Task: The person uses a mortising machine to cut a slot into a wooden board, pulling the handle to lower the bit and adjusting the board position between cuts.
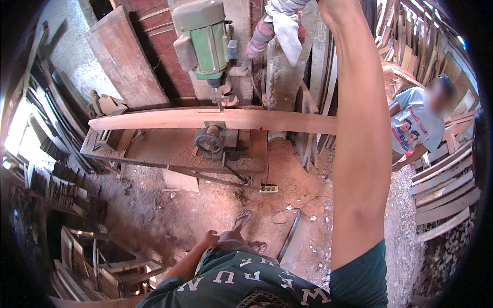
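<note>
My left hand (pixel 209 239) is low beside my leg, its fingers curled in, with nothing visible in them. My right arm reaches up along the right side, and my right hand (pixel 328 9) is cut off by the upper edge, its fingers out of sight. Grey and white cloth (pixel 286 32) hangs beside that hand; whether they touch is unclear. In front of me a green drilling machine (pixel 209 49) points its bit down at a long, curved wooden beam (pixel 169 119). A slot shows in the beam near the bit. A clamp with a handwheel (pixel 208 143) sits against the beam's near side.
The beam lies across a sawdust-covered workbench (pixel 154 149), its right end passing behind my forearm. On the floor are a power strip (pixel 268 189), a cable and a long flat bar (pixel 292 233). Stacked boards (pixel 444 190) line the right, where another person (pixel 418 120) stands.
</note>
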Tool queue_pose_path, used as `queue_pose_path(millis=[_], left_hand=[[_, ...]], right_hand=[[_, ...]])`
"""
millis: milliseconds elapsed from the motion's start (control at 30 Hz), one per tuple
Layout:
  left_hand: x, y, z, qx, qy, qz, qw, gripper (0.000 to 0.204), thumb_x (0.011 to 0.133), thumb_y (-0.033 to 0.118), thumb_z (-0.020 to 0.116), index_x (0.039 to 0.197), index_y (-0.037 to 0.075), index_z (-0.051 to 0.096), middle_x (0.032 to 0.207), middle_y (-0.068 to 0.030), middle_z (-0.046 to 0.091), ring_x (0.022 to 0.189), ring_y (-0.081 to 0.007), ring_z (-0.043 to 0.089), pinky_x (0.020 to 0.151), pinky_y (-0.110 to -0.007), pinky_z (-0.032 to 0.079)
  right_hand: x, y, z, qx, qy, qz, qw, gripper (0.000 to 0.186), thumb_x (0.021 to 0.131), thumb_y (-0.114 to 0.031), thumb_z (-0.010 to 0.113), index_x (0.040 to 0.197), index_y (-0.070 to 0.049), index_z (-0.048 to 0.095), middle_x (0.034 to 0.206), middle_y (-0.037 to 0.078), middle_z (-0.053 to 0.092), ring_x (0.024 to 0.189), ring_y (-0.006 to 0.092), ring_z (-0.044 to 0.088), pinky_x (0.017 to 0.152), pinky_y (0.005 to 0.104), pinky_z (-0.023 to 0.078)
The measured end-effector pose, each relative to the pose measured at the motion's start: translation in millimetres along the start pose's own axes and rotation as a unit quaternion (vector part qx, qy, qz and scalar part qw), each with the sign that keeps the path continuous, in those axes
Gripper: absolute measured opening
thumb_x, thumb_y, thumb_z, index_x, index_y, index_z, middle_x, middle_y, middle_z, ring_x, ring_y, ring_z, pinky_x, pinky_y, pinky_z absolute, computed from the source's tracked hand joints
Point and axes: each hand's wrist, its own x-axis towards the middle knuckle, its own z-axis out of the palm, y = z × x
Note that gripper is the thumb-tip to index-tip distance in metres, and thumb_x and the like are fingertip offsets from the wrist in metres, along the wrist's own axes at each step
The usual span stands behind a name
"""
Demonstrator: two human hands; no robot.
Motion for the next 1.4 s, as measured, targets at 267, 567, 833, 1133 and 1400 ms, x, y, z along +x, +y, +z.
queue_pose_path(millis=[267, 567, 833, 1133, 1400], left_hand=[[-117.5, 39.8, 89.3, -0.513, 0.077, -0.427, 0.741, 0.032, 0.079, 0.029, 0.07, 0.102, 0.008, 0.078, 0.087, -0.014, 0.076, 0.081, -0.0278, 0.073, 0.075, -0.042, 0.057], [-59.0, -4.9, 20.2, -0.365, 0.169, -0.292, 0.868, 0.026, 0.09, 0.024, 0.062, 0.102, 0.006, 0.076, 0.099, -0.0247, 0.073, 0.095, -0.0313, 0.072, 0.082, -0.039, 0.056], [-9.7, 97.6, -492.3, -0.406, 0.478, 0.022, 0.779, 0.03, 0.095, 0.006, 0.062, 0.124, -0.001, 0.065, 0.116, -0.0147, 0.071, 0.108, -0.0236, 0.068, 0.092, -0.034, 0.053], [-38.2, 173.4, -843.9, -0.307, 0.626, 0.345, 0.628, 0.031, 0.104, 0.027, 0.058, 0.12, 0.001, 0.065, 0.106, -0.0088, 0.071, 0.094, -0.0173, 0.066, 0.088, -0.032, 0.052], [4.3, 205.4, -769.8, -0.412, 0.2, 0.415, 0.786, 0.067, 0.1, 0.054, 0.052, 0.129, -0.005, 0.063, 0.125, -0.0182, 0.069, 0.122, -0.028, 0.062, 0.109, -0.04, 0.043]], right_hand=[[5.3, 5.3, -12.0, -0.031, -0.031, 0.004, 0.999, 0.03, 0.1, -0.029, 0.05, 0.091, -0.005, 0.064, 0.079, 0.011, 0.067, 0.067, 0.0207, 0.064, 0.064, 0.0343, 0.054], [8.5, 8.8, 1.0, -0.025, -0.021, -0.01, 0.999, 0.027, 0.097, -0.024, 0.049, 0.089, -0.003, 0.064, 0.078, 0.011, 0.067, 0.069, 0.0208, 0.065, 0.068, 0.0335, 0.054], [-25.9, 0.4, 0.9, -0.017, 0.037, -0.071, 0.997, 0.027, 0.101, -0.025, 0.051, 0.09, -0.004, 0.063, 0.079, 0.008, 0.063, 0.073, 0.0177, 0.065, 0.07, 0.0303, 0.053], [-128.4, 2.6, -19.8, -0.214, 0.027, -0.194, 0.957, 0.022, 0.1, -0.009, 0.048, 0.091, -0.001, 0.065, 0.088, 0.012, 0.064, 0.086, 0.0274, 0.064, 0.087, 0.0389, 0.051], [-246.1, 20.5, -37.8, -0.102, -0.008, -0.193, 0.976, 0.017, 0.098, -0.017, 0.055, 0.095, -0.003, 0.064, 0.098, 0.015, 0.066, 0.089, 0.0347, 0.063, 0.082, 0.0438, 0.049]])
